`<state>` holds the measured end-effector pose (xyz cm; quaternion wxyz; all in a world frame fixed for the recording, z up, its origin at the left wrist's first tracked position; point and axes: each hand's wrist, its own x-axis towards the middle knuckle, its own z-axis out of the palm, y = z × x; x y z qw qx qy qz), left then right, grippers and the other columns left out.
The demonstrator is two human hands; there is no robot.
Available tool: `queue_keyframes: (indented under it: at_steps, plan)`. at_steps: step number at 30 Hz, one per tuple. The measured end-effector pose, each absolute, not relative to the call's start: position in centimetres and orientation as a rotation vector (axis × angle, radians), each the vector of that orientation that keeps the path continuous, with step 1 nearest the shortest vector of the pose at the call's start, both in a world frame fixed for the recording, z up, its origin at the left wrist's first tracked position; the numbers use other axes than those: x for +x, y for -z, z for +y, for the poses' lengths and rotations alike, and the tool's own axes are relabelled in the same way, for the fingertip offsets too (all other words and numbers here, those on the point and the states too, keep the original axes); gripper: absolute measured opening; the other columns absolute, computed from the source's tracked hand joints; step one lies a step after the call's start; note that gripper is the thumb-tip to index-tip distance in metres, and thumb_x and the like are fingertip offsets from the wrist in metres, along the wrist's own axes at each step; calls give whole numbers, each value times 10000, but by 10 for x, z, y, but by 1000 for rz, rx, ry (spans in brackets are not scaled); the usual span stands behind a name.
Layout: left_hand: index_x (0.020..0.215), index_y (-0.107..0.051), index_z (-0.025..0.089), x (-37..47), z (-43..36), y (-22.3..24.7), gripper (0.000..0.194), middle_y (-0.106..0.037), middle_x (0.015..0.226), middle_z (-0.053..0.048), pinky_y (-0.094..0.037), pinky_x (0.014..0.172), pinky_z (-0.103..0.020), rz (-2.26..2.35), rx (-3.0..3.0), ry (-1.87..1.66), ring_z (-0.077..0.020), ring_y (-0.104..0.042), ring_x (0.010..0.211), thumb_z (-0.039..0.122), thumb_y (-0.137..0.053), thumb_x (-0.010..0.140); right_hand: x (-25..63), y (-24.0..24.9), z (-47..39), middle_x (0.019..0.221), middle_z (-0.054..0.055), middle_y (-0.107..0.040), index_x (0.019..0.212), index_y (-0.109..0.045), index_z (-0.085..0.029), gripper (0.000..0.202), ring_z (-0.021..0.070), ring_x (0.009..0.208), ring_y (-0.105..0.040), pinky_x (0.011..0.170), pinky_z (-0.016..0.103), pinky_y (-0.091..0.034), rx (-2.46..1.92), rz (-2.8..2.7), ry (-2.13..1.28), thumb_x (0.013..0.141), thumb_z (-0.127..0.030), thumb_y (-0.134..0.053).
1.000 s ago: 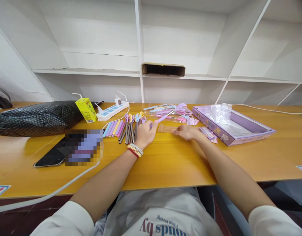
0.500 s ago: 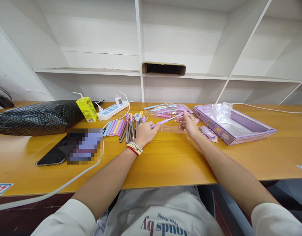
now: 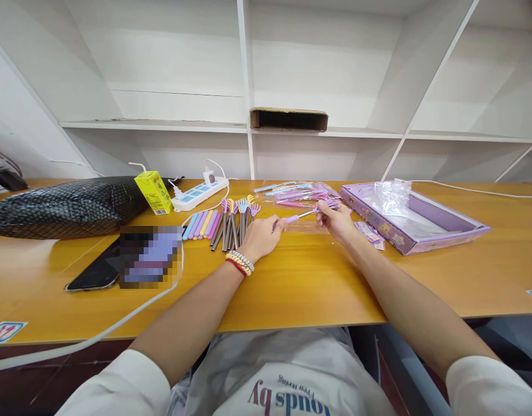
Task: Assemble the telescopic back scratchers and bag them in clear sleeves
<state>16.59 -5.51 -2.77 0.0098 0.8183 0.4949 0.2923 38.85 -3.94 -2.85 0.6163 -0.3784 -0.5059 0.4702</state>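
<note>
A thin stick with a purple handle and a metal shaft spans both hands. My left hand is closed on the purple handle end. Closed round the other end, by its purple claw-shaped head, is my right hand. Left of my left hand lie several metal rods with coloured claw heads, and beside them a row of coloured handles. Behind the hands, a heap of sticks in clear wrapping covers part of the table. Small printed cards lie right of my right hand.
A purple open box with clear plastic stands at the right. Toward the left are a black wrapped parcel, a yellow drink carton, a white power strip, a phone and a white cable.
My right hand has closed on the claw end of the stick, where its fingers were more spread before. My left hand has turned slightly, and the stick lies a little lower.
</note>
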Motion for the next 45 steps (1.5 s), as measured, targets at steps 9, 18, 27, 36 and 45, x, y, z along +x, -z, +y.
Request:
queue_keyframes:
  at_steps: [9,18,27,36,45]
  plan:
    - [1011,-563,186,174,-62,26,287,-647,927,-70,-403,724,-303,1404,2630,-923,-196,-592,840,274,-303,931,368,24,-55,641,-26,-602,867,-564,-190,353,99,500,-553,395,192,-349,-728,-1152,-1381,664,-442,-705]
    - [1162,-512,179,181,-65,27,370,-642,1067,-93,-429,810,-320,1397,2507,-939,-217,-600,953,411,-355,920,359,24,-56,510,-20,-560,800,-477,-206,427,148,514,-585,403,206,-361,-842,-1158,-1431,729,-622,-547]
    - [1051,-570,206,186,-71,21,310,-641,974,-79,-416,737,-306,1340,2615,-847,-205,-600,881,329,-310,934,351,27,-58,531,-20,-553,825,-537,-197,479,110,451,-524,419,204,-366,-848,-1309,-1468,770,-667,-459]
    - [941,-618,234,183,-62,24,482,-665,781,-62,-341,590,-286,1452,2567,-724,-216,-614,722,537,-244,914,375,19,-39,405,-70,-257,615,-482,-189,561,56,343,-272,364,186,-258,-849,-984,-1188,768,-723,-402]
    - [756,-613,209,183,-55,10,594,-623,674,-71,-318,565,-283,1606,2647,-661,-223,-590,660,689,-271,825,410,2,-23,380,-84,-143,539,-341,-199,590,43,317,-151,299,182,-189,-846,-740,-904,761,-745,-377]
